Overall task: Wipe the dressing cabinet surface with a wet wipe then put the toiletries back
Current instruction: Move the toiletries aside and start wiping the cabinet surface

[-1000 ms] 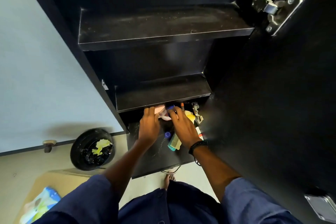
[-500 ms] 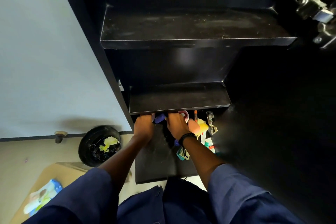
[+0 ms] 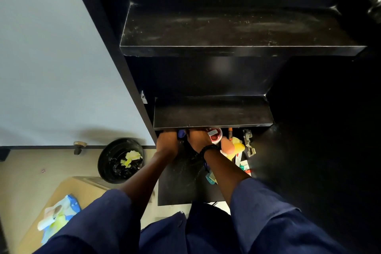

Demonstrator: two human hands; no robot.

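Both arms reach into the lowest compartment of the black dressing cabinet. My left hand and my right hand lie side by side at the back of the bottom shelf, their fingers hidden under the edge of the middle shelf. A blue object shows between them. Just right of my right hand are a red-and-white tub, a peach bottle, a yellow item, tubes and a teal comb.
The dusty top shelf carries nothing. The cabinet's open door stands at the right, with a metal hinge low down. On the floor at left are a black bin holding a crumpled wipe and a brown box with a wet-wipe pack.
Both hands have slid further back on the bottom shelf, so their fingers are now under the middle shelf. The view has shifted left and closer to the cabinet.
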